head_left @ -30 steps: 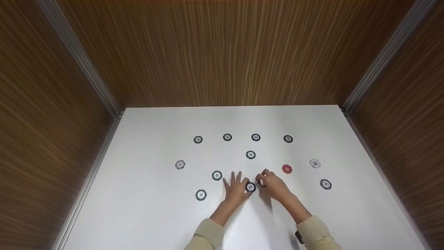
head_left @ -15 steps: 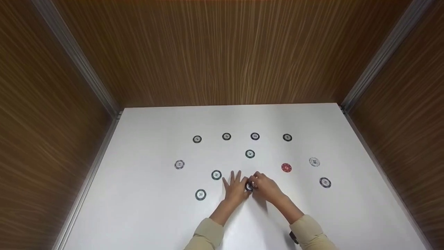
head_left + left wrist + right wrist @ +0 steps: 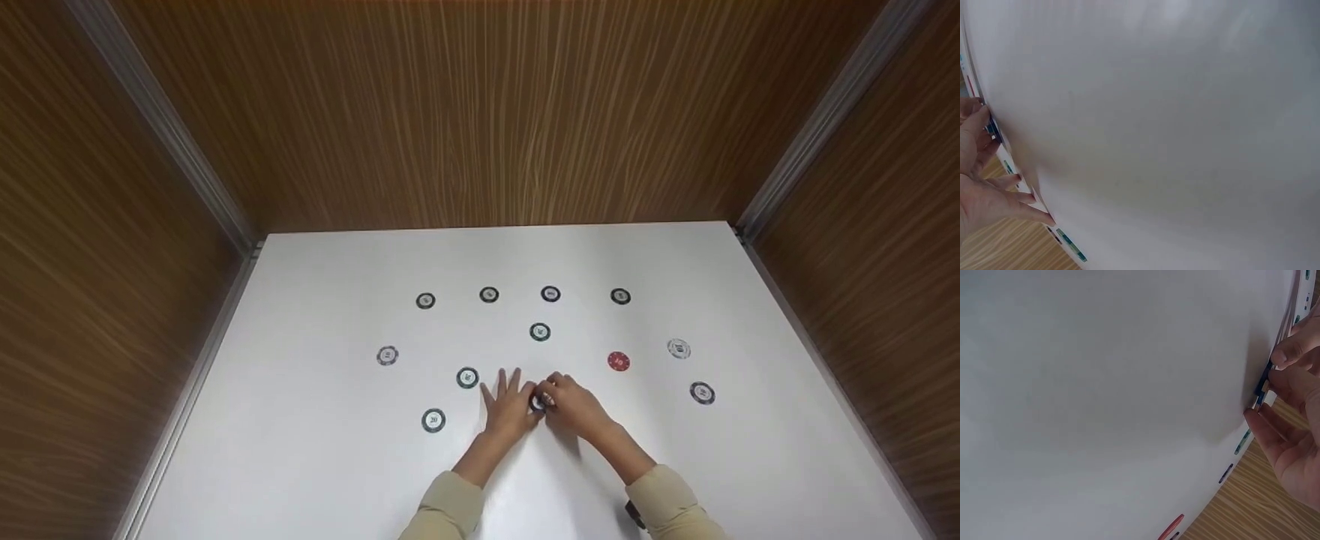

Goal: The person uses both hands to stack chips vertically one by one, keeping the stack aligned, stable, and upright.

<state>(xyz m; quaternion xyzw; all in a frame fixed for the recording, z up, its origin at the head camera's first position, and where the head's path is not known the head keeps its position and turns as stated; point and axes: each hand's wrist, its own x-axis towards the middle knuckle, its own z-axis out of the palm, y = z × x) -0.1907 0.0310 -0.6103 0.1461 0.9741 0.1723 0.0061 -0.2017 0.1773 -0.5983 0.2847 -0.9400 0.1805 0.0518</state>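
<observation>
Near the front middle of the table, my left hand (image 3: pixel 508 414) rests with its thumb and index finger around a dark poker chip (image 3: pixel 535 403), the other fingers spread on the surface. My right hand (image 3: pixel 577 411) pinches another poker chip (image 3: pixel 548 400) at the dark chip's right edge, partly over it. Its fingers cover most of both chips in the head view. In the right wrist view a dark blue chip edge (image 3: pixel 1264 378) shows between the fingertips of the two hands. In the left wrist view blue chip edges (image 3: pixel 994 129) show beside the fingers.
Single chips lie flat and spread over the white table (image 3: pixel 315 465): a green one (image 3: pixel 467 377) left of the left hand, a red one (image 3: pixel 619 361) and a white one (image 3: pixel 679 348) to the right, several dark ones behind. Wood-grain panels (image 3: pixel 487 112) enclose the table.
My right hand has moved left with its chip, from beside the dark chip to its edge, then stayed nearly still. My left hand keeps its place.
</observation>
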